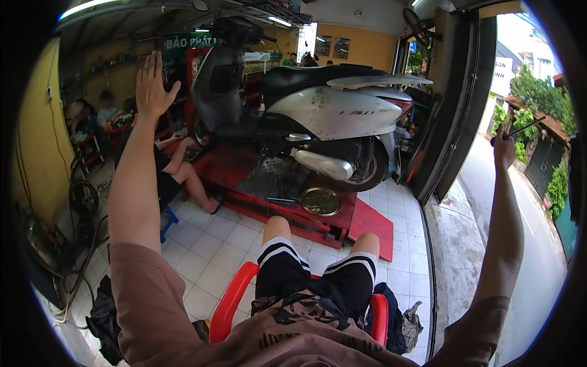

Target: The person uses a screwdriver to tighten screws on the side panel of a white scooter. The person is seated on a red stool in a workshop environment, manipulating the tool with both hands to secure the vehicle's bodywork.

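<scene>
Both my arms are raised and spread wide. My left hand (156, 88) is held up at the upper left with its fingers stretched out and nothing in it. Far out on the right, my right hand (504, 148) is closed around a thin dark rod-like tool (527, 126), which sticks out toward the upper right; its exact kind is too small to make out. Between my arms, beyond my knees, a silver and black scooter (333, 113) stands on a red lift platform (299, 223). Neither hand touches it.
A round golden tray (320, 201) lies on the platform near the rear wheel. At left a person (177, 168) sits on a blue stool (169, 223) beside the front wheel. I sit in a red plastic chair (235, 300). Cables (76, 287) hang at far left; a street (532, 263) runs outside right.
</scene>
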### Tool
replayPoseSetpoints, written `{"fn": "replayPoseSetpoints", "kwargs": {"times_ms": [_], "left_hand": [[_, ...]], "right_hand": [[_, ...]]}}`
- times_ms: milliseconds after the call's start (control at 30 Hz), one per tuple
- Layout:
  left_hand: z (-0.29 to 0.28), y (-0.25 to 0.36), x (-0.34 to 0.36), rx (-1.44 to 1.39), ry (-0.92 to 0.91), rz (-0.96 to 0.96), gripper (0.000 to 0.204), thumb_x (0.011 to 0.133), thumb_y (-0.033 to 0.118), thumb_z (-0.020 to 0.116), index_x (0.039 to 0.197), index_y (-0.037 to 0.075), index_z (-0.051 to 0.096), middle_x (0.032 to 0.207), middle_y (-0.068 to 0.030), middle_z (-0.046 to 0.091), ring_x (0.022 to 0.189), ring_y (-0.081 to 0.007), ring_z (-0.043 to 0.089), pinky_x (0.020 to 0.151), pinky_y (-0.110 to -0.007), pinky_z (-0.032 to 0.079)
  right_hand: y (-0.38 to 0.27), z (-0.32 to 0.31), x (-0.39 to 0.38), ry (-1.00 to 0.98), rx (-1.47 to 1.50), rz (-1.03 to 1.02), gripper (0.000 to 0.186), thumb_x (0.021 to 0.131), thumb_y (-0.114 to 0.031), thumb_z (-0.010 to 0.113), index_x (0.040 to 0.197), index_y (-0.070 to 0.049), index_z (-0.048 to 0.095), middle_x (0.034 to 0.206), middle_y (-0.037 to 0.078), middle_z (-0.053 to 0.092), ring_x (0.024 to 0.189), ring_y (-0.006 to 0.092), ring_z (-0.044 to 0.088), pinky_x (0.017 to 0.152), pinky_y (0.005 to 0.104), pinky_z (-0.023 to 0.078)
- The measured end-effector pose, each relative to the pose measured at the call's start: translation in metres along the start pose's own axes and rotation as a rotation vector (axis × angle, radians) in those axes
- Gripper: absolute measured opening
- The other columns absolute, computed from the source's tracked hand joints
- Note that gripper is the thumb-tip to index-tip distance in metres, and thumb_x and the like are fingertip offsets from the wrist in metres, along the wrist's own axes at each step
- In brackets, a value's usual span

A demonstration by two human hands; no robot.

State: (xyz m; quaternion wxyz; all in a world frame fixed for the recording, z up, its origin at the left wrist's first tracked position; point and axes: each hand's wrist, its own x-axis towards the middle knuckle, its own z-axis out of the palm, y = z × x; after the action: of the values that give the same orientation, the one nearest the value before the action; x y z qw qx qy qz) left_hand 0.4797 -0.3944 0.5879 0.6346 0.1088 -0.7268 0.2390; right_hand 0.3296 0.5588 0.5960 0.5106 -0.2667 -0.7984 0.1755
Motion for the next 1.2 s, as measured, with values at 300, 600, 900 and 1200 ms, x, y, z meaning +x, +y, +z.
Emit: {"fn": "replayPoseSetpoints", "kwargs": {"times_ms": [300,600,900,1200], "left_hand": [[0.124,0.295,-0.199,-1.184,-0.276,-1.609,0.105,0.085,0.060,0.057,0.151,-0.011,0.016,0.158,-0.0286,0.022,0.146,-0.0367,0.025,0.119,-0.040,0.021],[0.011,0.480,-0.173,-1.600,-1.427,-1.930,0.104,0.081,0.081,0.037,0.157,0.012,0.022,0.160,-0.0137,0.024,0.146,-0.0322,0.023,0.113,-0.062,0.010],[-0.034,0.502,-0.109,-2.409,-0.429,-0.779,0.072,0.106,0.046,0.036,0.154,-0.002,0.014,0.156,-0.0144,0.025,0.145,-0.0204,0.022,0.118,-0.032,0.017],[-0.092,0.495,-0.080,-2.567,-0.471,-0.706,0.080,0.103,0.052,0.037,0.154,-0.004,0.012,0.158,-0.0167,0.022,0.148,-0.0249,0.018,0.120,-0.035,0.013]], "right_hand": [[-0.101,0.206,-0.296,-0.544,1.493,1.342,0.064,0.088,-0.052,0.040,0.123,-0.005,0.063,0.124,0.019,0.064,0.111,0.0363,0.063,0.089,0.0438,0.050],[-0.244,0.154,-0.374,-1.454,1.143,-0.027,0.027,0.088,-0.008,0.053,0.105,0.005,0.070,0.103,0.015,0.074,0.099,0.0262,0.070,0.082,0.0352,0.053],[-0.274,0.100,-0.369,-1.036,1.392,-0.555,0.038,0.093,-0.008,0.059,0.126,0.010,0.059,0.137,0.020,0.058,0.119,0.0222,0.059,0.102,0.0308,0.044],[-0.278,0.071,-0.342,-0.875,1.278,-0.329,0.064,0.088,-0.031,0.065,0.142,-0.002,0.048,0.123,0.018,0.062,0.106,0.0230,0.060,0.095,0.0332,0.044]]}}
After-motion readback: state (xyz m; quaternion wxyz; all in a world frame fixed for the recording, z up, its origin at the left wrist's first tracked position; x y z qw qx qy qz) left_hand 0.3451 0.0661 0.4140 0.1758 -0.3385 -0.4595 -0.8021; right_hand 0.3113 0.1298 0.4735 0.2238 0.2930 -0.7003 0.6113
